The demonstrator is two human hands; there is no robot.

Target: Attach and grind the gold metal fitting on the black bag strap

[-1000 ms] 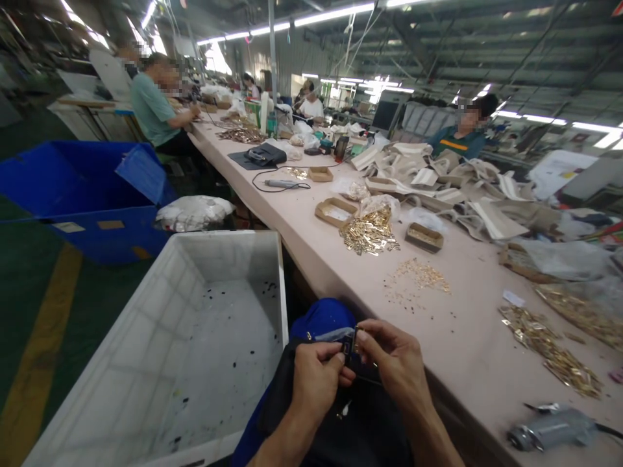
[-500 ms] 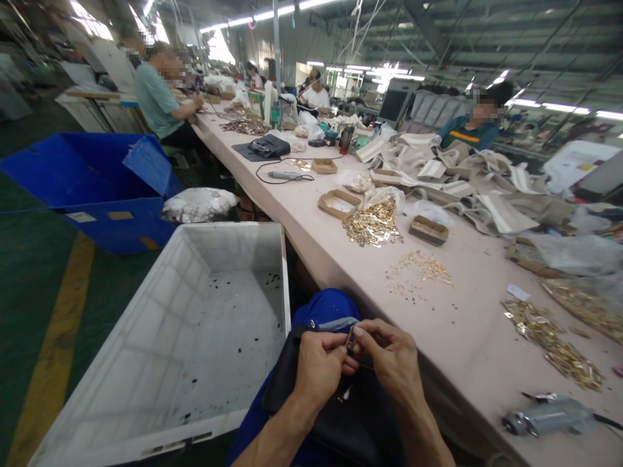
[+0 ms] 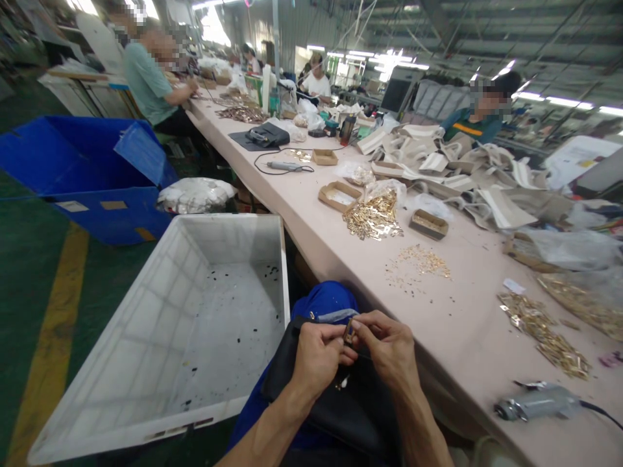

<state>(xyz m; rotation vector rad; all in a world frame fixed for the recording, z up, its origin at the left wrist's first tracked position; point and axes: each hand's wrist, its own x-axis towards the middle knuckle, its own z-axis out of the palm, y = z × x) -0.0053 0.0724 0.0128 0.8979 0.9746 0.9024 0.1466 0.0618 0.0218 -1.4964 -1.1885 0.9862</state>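
Right up close, the left hand point(image 3: 315, 357) and the right hand point(image 3: 392, 345) meet over the lap, fingertips almost touching, both pinched on a small gold-toned fitting point(image 3: 348, 332). There it is, right between the two thumbs, its lower end partly hidden by fingers. Beneath them a black, leather-like article point(image 3: 335, 415) spreads across the lap, and a blue-clad knee point(image 3: 331, 295) pokes out just beyond.

Over to the right, a grey power tool point(image 3: 540, 401) lies on its side on the pinkish table point(image 3: 472, 285), its cord running off the edge of view. Just past it, a long spill of gold metal pieces point(image 3: 548, 337)! On the left, a big white bin point(image 3: 102, 337) stands beside the knee, dark scraps dotted over its floor.

Farther along the table come scattered little gold bits point(image 3: 426, 261), then a gleaming heap point(image 3: 374, 219) between two cardboard trays. Behind the white bin sits a blue bin point(image 3: 114, 211). Beige strap-like pieces point(image 3: 496, 201) crowd the table's far side, a co-worker in dark teal point(image 3: 470, 130) behind them, and way up the left, another in pale green point(image 3: 148, 84) sits at the table.
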